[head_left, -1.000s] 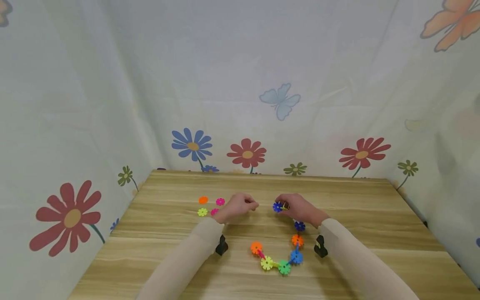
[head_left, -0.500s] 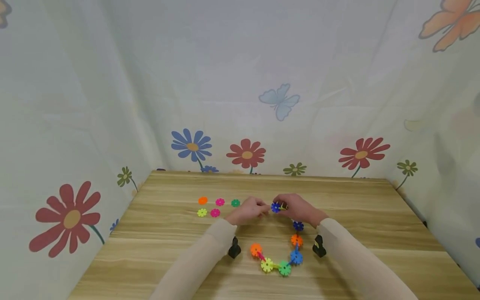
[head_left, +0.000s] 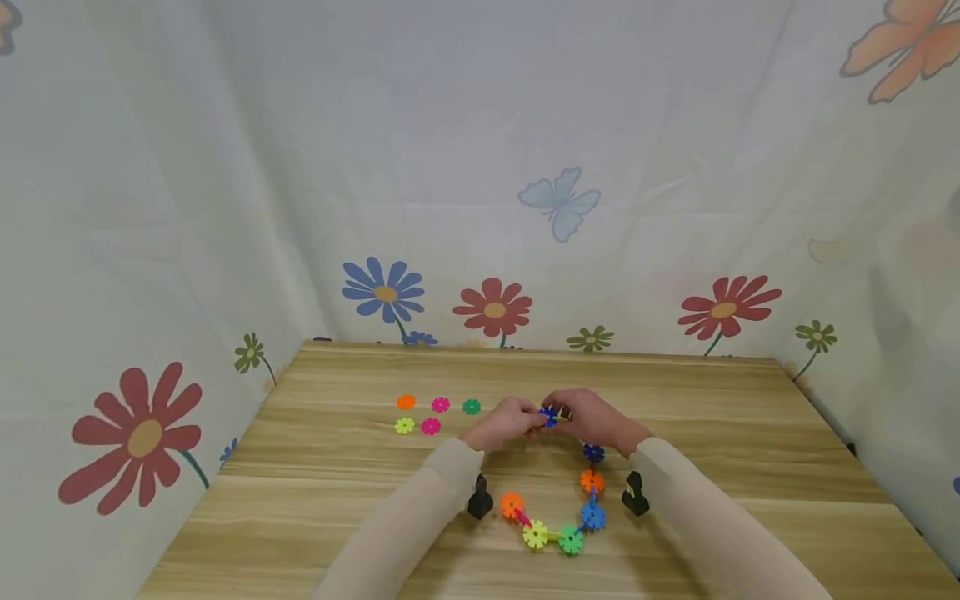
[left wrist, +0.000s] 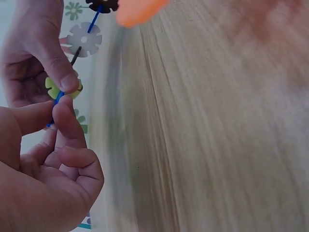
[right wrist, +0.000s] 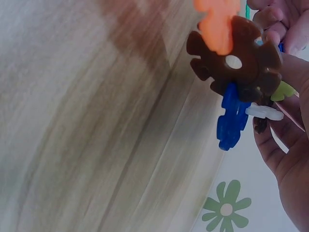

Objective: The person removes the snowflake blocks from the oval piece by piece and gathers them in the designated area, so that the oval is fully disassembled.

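Observation:
Both hands meet over the table on one end of a chain of flower-shaped interlocking discs. My left hand [head_left: 510,423] pinches the dark blue disc [left wrist: 58,100] at that end between thumb and forefinger. My right hand [head_left: 595,418] holds the yellow-green disc [left wrist: 53,89] slotted to it, thumb on top in the left wrist view. From there the chain runs through a white disc [right wrist: 265,112], another blue disc [right wrist: 231,118], a brown disc [right wrist: 241,65] and an orange disc [right wrist: 217,24]. Its lower part curves below the hands, through a green disc [head_left: 571,539] to an orange disc [head_left: 512,506].
Loose discs lie left of the hands: orange [head_left: 406,402], yellow [head_left: 405,426], two pink ones [head_left: 440,404] and a green one [head_left: 472,407]. The wooden table [head_left: 337,500] ends at a flower-printed cloth [head_left: 630,275] at the back.
My left hand has moved right, from near the loose discs to the blue disc, and now pinches it. The green loose disc came into view. The right hand has shifted slightly left.

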Demonstrator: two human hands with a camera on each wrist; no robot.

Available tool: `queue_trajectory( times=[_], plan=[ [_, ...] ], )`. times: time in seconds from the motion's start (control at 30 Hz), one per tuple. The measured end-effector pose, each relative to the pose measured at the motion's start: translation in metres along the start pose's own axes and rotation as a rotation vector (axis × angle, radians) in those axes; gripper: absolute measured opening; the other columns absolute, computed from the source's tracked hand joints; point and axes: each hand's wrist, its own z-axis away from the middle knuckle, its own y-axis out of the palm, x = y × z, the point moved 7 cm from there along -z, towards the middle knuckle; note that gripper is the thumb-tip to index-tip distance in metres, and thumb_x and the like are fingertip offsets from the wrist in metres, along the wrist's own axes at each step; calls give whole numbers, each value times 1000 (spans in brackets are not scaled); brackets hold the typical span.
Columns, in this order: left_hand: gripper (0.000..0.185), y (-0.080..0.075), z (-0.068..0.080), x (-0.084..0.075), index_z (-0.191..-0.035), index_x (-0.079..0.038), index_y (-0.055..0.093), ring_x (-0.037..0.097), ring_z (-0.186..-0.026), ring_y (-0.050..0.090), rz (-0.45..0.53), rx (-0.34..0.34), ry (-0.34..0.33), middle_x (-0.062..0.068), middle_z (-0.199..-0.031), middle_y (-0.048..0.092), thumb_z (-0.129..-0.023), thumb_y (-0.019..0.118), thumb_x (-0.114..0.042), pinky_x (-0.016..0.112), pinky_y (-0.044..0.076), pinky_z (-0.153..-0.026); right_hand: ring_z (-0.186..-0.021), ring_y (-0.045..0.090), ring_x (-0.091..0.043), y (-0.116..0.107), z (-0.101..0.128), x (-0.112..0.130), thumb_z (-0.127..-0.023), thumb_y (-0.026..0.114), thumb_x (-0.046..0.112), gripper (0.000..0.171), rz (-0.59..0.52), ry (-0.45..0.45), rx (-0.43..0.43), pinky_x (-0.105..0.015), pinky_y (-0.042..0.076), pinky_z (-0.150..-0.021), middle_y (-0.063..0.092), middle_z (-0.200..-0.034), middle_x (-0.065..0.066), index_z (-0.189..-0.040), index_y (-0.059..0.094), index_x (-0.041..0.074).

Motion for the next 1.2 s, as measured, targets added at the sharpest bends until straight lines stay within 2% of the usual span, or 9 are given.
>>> queue_trajectory(
  times=[0.2, 0.33, 0.53, 0.7, 0.93, 1.2],
  plan=[
    [18, 1, -2, 3, -88, 0, 66, 27, -74, 59, 27, -13, 5, 9, -82, 64, -94, 60, -16, 29, 40, -59, -84, 60, -12, 1, 0, -3, -84, 73, 22, 40, -7, 39, 0, -30, 50, -72, 64, -96, 0, -118, 58, 7],
    [17, 1, -5, 8, -87, 0, 67, 23, -70, 57, 55, -21, 12, 10, -82, 64, -94, 59, -14, 28, 38, -58, -80, 59, -13, 3, 2, -7, -83, 74, 19, 35, -26, 46, -2, -31, 50, -70, 62, -93, 0, -111, 57, 9],
    [16, -2, -7, 12, -88, 0, 67, 20, -69, 56, 70, -50, 8, 11, -85, 66, -94, 58, -12, 29, 41, -61, -77, 58, -12, 0, 5, -8, -81, 74, 10, 25, -18, 10, -11, -32, 49, -70, 62, -90, 1, -101, 58, 11],
    [13, -5, -5, 12, -88, -2, 66, 22, -72, 58, 70, -62, 13, 12, -87, 67, -93, 60, -12, 31, 44, -65, -78, 57, -11, -5, 6, -5, -83, 73, 12, 17, 10, -11, -31, -33, 49, -72, 59, -88, 4, -95, 62, 12],
    [15, -7, -3, 12, -86, -3, 66, 20, -68, 53, 38, -56, 8, 14, -84, 64, -93, 61, -16, 28, 36, -58, -73, 53, -9, -5, 6, -2, -83, 74, 13, 15, 29, -57, -35, -30, 48, -69, 58, -88, 3, -95, 64, 11],
    [14, -6, -3, 15, -87, -3, 65, 16, -68, 46, 162, -92, -43, 5, -79, 60, -89, 67, -17, 28, 36, -60, -73, 52, -7, -4, 5, -3, -82, 74, 10, 15, 19, -69, -24, -28, 48, -68, 56, -88, 6, -94, 65, 12]
  ],
)
